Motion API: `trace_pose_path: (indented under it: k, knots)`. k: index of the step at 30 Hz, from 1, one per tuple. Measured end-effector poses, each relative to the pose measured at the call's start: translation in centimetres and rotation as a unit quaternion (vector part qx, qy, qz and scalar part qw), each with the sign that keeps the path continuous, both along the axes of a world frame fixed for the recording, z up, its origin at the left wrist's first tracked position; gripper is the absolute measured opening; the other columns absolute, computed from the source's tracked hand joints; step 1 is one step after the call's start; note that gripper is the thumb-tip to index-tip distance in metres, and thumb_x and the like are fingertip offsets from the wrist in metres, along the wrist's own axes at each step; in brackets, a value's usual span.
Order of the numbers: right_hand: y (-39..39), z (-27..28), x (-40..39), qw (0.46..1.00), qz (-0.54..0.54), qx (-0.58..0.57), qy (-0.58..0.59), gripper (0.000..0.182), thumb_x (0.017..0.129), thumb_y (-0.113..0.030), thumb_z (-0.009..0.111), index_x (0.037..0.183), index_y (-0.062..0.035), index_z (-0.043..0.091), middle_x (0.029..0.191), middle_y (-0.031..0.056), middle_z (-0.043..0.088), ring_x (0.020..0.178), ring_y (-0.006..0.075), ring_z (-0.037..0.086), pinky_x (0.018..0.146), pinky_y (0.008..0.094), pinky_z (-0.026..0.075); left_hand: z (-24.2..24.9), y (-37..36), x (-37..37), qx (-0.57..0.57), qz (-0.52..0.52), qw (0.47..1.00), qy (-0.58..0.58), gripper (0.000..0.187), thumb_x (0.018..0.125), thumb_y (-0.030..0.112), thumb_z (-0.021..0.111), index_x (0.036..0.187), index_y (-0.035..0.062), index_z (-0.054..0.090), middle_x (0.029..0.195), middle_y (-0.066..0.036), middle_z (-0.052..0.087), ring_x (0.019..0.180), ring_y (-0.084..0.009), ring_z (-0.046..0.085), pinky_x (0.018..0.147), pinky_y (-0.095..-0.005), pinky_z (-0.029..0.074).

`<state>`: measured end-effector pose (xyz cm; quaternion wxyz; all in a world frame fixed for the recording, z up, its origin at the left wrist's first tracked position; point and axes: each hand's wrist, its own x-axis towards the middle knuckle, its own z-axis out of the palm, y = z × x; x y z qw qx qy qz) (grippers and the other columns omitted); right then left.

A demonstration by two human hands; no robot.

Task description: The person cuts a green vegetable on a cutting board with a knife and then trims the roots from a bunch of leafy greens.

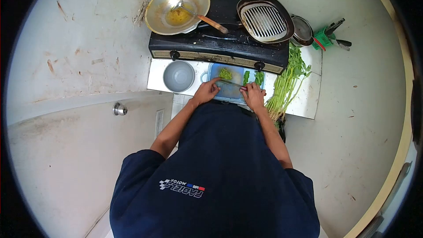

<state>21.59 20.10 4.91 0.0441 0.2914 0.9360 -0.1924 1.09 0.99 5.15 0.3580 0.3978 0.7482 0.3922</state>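
Note:
My right hand (254,97) is closed round the red handle of a knife (232,83). The blade points left across a blue cutting board (213,71). At the board's left side my left hand (208,91) has its fingers bent together at the blade's tip, seeming to pinch it. Just beyond the blade lies a small pile of chopped greens (225,73). Uncut green leaves (259,77) and a smaller leafy piece (246,77) rest at the board's right, above my right hand.
A grey bowl (179,76) stands left of the board. Behind is a black gas stove (220,48) with a wok (158,15) holding oil and a wooden-handled spatula (213,24), plus a grill pan (264,20). Leafy stalks (284,89) lie right, near a green utensil basket (323,38).

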Motion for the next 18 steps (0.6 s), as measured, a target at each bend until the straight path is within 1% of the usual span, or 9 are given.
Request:
trace_pose_path:
  k: [2,5,8,9,10,11,14,17,18]
  knots:
    - [0.2,0.1,0.0,1.000,-0.007,-0.007,0.016,0.036,0.095,-0.035,0.066,0.120,-0.0086,0.064,0.117,0.0118,0.057,0.115,0.0321,0.055,0.088,0.0566,0.040,0.1,0.5,0.3,-0.016,-0.027,0.999,0.010,0.053,0.095,0.015,0.070,0.146,0.0117,0.055,0.083,-0.010,0.071,0.073,-0.0252,0.070,0.072,-0.0385,0.055]
    - [0.4,0.6,0.4,0.998,-0.010,0.016,0.052,0.035,0.096,-0.034,0.068,0.118,-0.0070,0.065,0.111,0.0122,0.058,0.111,0.0325,0.058,0.086,0.0544,0.039,-1.0,1.1,0.5,0.008,-0.025,0.998,0.056,0.054,0.094,0.016,0.069,0.146,0.0087,0.054,0.086,-0.012,0.072,0.076,-0.0270,0.072,0.072,-0.0404,0.056]
    - [1.0,1.1,1.1,0.999,-0.031,0.001,0.023,0.035,0.094,-0.033,0.068,0.119,-0.0081,0.065,0.112,0.0117,0.059,0.109,0.0322,0.059,0.086,0.0549,0.040,-1.7,1.8,0.3,0.005,0.006,0.997,0.079,0.056,0.093,0.019,0.069,0.145,0.0077,0.053,0.086,-0.014,0.074,0.077,-0.0342,0.071,0.071,-0.0451,0.055]
    - [1.1,1.4,1.5,0.999,-0.043,-0.007,0.007,0.035,0.093,-0.033,0.069,0.119,-0.0087,0.065,0.113,0.0114,0.059,0.109,0.0317,0.059,0.086,0.0551,0.041,-1.3,2.0,0.3,0.000,0.011,0.997,0.082,0.055,0.092,0.019,0.069,0.144,0.0076,0.054,0.085,-0.014,0.073,0.077,-0.0340,0.071,0.072,-0.0448,0.055]
    - [1.2,1.9,2.0,0.997,-0.066,-0.014,0.031,0.034,0.093,-0.033,0.069,0.116,-0.0080,0.067,0.112,0.0117,0.062,0.107,0.0324,0.061,0.086,0.0556,0.042,-0.9,2.2,0.5,-0.007,0.016,0.996,0.084,0.055,0.092,0.018,0.069,0.144,0.0074,0.054,0.084,-0.015,0.073,0.077,-0.0337,0.071,0.072,-0.0445,0.055]
    - [1.2,1.8,2.7,0.995,-0.083,-0.023,0.049,0.033,0.093,-0.033,0.070,0.115,-0.0076,0.068,0.110,0.0126,0.063,0.106,0.0332,0.062,0.085,0.0537,0.044,-0.5,2.5,0.5,-0.012,0.020,0.996,0.087,0.054,0.092,0.017,0.069,0.143,0.0073,0.054,0.084,-0.015,0.073,0.077,-0.0335,0.071,0.072,-0.0443,0.055]
    - [2.1,1.3,5.4,0.984,-0.141,-0.041,0.102,0.031,0.093,-0.032,0.071,0.110,-0.0063,0.070,0.106,0.0154,0.066,0.100,0.0358,0.065,0.084,0.0480,0.051,0.3,3.3,0.8,-0.021,-0.008,0.997,0.067,0.049,0.094,0.016,0.069,0.140,0.0062,0.056,0.088,-0.015,0.073,0.076,-0.0308,0.071,0.072,-0.0415,0.055]
    - [2.1,1.3,8.3,0.959,-0.212,-0.101,0.158,0.028,0.094,-0.028,0.071,0.107,-0.0040,0.071,0.100,0.0174,0.066,0.093,0.0382,0.066,0.080,0.0464,0.052,0.1,4.4,1.4,-0.017,-0.055,0.994,0.092,0.044,0.095,0.016,0.070,0.137,0.0063,0.060,0.089,-0.014,0.073,0.077,-0.0302,0.070,0.072,-0.0411,0.055]
    - [2.0,1.4,9.0,0.953,-0.224,-0.104,0.175,0.027,0.094,-0.026,0.071,0.107,-0.0016,0.070,0.097,0.0184,0.065,0.090,0.0393,0.066,0.080,0.0468,0.051,0.4,5.0,1.6,-0.011,-0.071,0.993,0.094,0.044,0.093,0.015,0.070,0.136,0.0065,0.060,0.089,-0.014,0.073,0.078,-0.0307,0.070,0.073,-0.0415,0.055]
